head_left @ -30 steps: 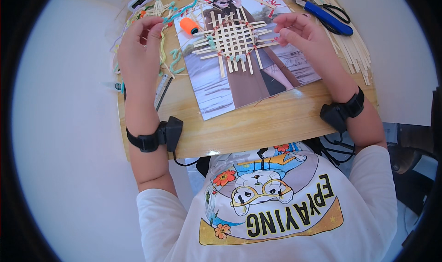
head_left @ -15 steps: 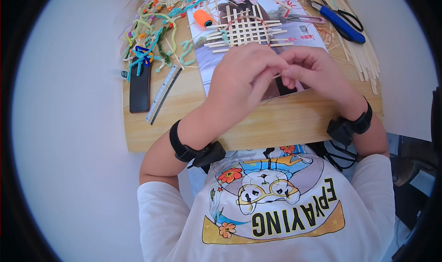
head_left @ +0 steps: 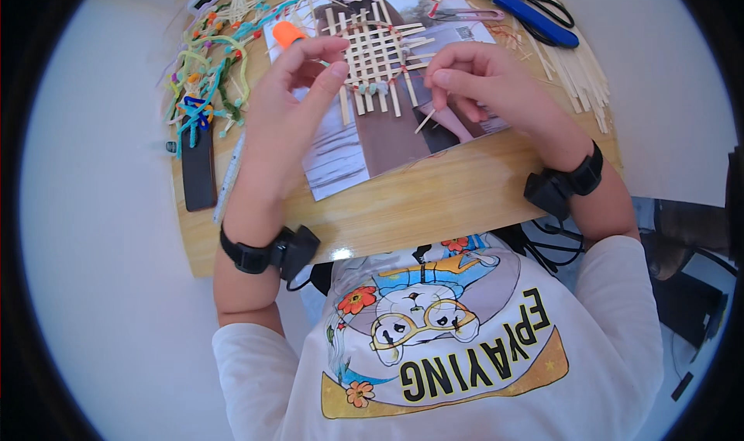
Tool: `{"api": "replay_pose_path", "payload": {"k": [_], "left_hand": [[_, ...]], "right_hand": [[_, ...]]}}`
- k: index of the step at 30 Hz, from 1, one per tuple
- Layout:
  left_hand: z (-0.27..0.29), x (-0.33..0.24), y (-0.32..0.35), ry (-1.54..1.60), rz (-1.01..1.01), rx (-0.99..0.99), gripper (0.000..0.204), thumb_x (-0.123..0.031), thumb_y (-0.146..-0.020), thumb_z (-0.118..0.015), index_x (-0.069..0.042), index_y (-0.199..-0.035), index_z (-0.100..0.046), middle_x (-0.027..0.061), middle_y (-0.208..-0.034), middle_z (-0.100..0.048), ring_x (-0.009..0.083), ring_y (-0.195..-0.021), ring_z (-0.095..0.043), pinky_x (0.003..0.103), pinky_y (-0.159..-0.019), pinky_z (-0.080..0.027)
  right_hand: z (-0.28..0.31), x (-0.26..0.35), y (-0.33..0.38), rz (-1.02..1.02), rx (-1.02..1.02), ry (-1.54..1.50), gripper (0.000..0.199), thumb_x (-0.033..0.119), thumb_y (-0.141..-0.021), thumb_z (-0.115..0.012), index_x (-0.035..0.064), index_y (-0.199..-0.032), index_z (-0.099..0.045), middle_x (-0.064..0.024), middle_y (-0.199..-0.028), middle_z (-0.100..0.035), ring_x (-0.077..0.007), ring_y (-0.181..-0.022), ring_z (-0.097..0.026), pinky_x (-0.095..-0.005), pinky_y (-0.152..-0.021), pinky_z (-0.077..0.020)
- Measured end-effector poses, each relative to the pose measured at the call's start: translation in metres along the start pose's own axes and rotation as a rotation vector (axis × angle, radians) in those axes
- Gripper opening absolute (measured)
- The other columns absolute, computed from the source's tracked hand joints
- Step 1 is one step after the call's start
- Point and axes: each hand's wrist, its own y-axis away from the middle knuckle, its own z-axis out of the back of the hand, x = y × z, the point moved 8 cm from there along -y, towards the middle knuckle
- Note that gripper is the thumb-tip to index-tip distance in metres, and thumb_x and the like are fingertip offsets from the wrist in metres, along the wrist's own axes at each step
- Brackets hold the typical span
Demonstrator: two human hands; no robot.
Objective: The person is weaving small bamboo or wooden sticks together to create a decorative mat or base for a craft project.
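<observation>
A woven lattice of pale flat bamboo strips lies on the magazine, a brownish cord ring running round it and a pale teal fuzzy piece at its near edge. My left hand is at the lattice's left side, thumb and index finger apart, with nothing visible between them; whether the fingertips touch the strips I cannot tell. To the right of the lattice, my right hand has its fingers closed on a short thin stick, which points down and left over the magazine.
An orange thread spool stands beyond my left hand. Tangled pipe cleaners, a dark phone-like slab and a ruler lie at left. At right are blue-handled pliers, pink-handled snips and loose bamboo strips.
My hands have parted, the left moving left and the right slightly left. The lattice has turned, its teal piece going from the left side to the near side. The whole view has shifted.
</observation>
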Motion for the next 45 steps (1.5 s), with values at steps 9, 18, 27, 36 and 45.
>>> {"api": "replay_pose_path", "payload": {"k": [9,18,27,36,45], "left_hand": [[0.094,0.028,0.013,-0.81,0.253,-0.002,0.022,-0.014,-0.083,-0.067,-0.002,-0.102,-0.067,0.0009,-0.08,-0.062,0.0078,-0.07,-0.051,0.023,-0.066,-0.043],[0.076,0.035,0.015,-0.918,0.012,-0.067,0.019,-0.016,-0.079,-0.071,-0.005,-0.093,-0.067,0.0061,-0.081,-0.06,0.016,-0.069,-0.055,0.028,-0.065,-0.046],[0.093,0.046,0.011,-0.886,0.176,-0.211,0.019,-0.019,-0.084,-0.064,-0.004,-0.095,-0.067,0.0071,-0.076,-0.065,0.0177,-0.063,-0.059,0.029,-0.062,-0.047],[0.105,0.064,0.009,-0.639,0.137,-0.195,0.023,-0.018,-0.089,-0.063,-0.002,-0.105,-0.065,0.0021,-0.087,-0.066,0.0074,-0.077,-0.059,0.021,-0.069,-0.046],[0.088,0.055,0.01,-0.737,0.152,-0.069,0.022,-0.014,-0.082,-0.071,-0.003,-0.101,-0.066,-0.0014,-0.074,-0.058,0.0059,-0.064,-0.045,0.021,-0.06,-0.04]], "right_hand": [[0.038,0.009,0.004,0.15,-0.168,0.053,0.015,0.018,-0.095,-0.052,0.0059,-0.097,-0.061,0.0001,-0.068,-0.058,-0.002,-0.046,-0.041,-0.016,-0.041,-0.0303],[0.091,0.03,0.015,0.306,-0.467,0.154,0.018,0.019,-0.093,-0.057,0.0067,-0.101,-0.066,0.0026,-0.067,-0.057,-0.0025,-0.053,-0.044,-0.0176,-0.048,-0.0346],[0.131,0.023,0.025,0.289,-0.667,0.225,0.023,0.021,-0.094,-0.057,0.0034,-0.106,-0.063,0.0046,-0.067,-0.051,-0.0012,-0.054,-0.041,-0.0167,-0.048,-0.0293],[0.129,0.046,0.039,0.256,-0.827,0.239,0.01,0.011,-0.093,-0.055,0.0024,-0.092,-0.061,0.0026,-0.061,-0.055,-0.0022,-0.048,-0.045,-0.0141,-0.044,-0.0342],[0.133,0.048,0.035,0.157,-0.895,0.714,0.012,0.01,-0.088,-0.06,0.0002,-0.093,-0.065,-0.0035,-0.07,-0.062,-0.009,-0.059,-0.053,-0.0227,-0.055,-0.0437]]}}
